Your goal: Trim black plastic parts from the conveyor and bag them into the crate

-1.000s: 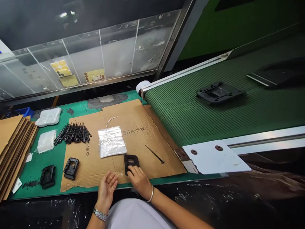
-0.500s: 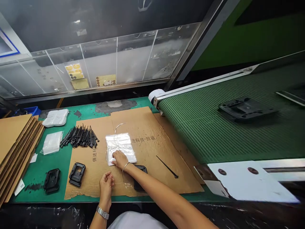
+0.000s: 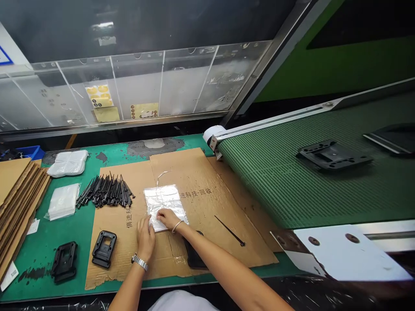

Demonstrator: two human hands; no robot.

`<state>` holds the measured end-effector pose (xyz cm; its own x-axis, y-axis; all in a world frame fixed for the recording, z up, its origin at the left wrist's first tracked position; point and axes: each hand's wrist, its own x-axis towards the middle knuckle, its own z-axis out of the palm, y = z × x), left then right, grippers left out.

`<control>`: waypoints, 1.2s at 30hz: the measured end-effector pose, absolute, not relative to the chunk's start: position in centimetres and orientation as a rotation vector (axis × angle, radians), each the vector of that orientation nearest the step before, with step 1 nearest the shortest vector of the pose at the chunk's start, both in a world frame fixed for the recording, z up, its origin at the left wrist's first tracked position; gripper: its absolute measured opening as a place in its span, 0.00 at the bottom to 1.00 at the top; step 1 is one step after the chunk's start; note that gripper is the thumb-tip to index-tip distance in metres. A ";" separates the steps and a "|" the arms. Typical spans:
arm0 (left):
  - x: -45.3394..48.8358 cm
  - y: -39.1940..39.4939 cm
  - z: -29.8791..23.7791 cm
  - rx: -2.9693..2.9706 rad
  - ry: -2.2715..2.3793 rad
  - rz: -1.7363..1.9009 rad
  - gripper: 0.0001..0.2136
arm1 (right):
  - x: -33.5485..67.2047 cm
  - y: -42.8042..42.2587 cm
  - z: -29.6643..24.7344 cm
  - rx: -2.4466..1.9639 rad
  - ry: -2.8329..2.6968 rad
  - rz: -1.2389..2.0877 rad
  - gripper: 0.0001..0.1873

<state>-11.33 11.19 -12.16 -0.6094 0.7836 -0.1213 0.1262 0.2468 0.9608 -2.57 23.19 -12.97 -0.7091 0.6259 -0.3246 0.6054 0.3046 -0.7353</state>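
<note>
1 black plastic bracket (image 3: 192,259) lies partly hidden below the right forearm (image 3: 217,261). left of the left hand (image 3: 145,239) are 2 other brackets (image 3: 104,249). this hand, loosely open, is at the left edge of the clear plastic bags (image 3: 162,195). the right hand (image 3: 167,219), fingers bent, is upon them; if it grips any, i cannot tell. farther left lie black pins (image 3: 110,192).

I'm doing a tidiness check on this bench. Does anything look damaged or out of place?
Yes. The cardboard sheet has a ragged, torn-looking near-left edge; a grey patch breaks the green tabletop near its far edge, suggesting wear; and one black pin lies right of the clear plastic bags, away from the pile of black pins.
</note>
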 end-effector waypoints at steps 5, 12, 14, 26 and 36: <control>-11.2 12.8 -12.9 1.103 1.975 1.232 0.22 | -2.1 23.7 -12.6 -1.234 -2.200 1.593 0.08; -10.8 13.0 -14.2 1.251 2.163 1.018 0.26 | -1.6 25.0 -10.4 -1.172 -1.641 1.867 0.20; -10.7 13.0 -13.3 1.264 2.197 1.088 0.27 | -1.4 24.7 -9.5 -1.137 -1.547 1.941 0.24; -12.5 14.5 -4.7 1.238 1.549 1.237 0.14 | 3.5 19.2 -3.5 -0.972 -1.197 2.308 0.26; -10.8 14.2 -2.5 1.260 1.411 1.245 0.12 | 7.4 16.5 -2.4 -1.003 -1.142 2.115 0.28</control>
<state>-10.82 14.21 -2.48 -0.1321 0.9910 0.0224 0.1452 -0.0030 0.9894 7.44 16.50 -2.43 -0.5833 0.7297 -0.3569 -0.1015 -0.5014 -0.8592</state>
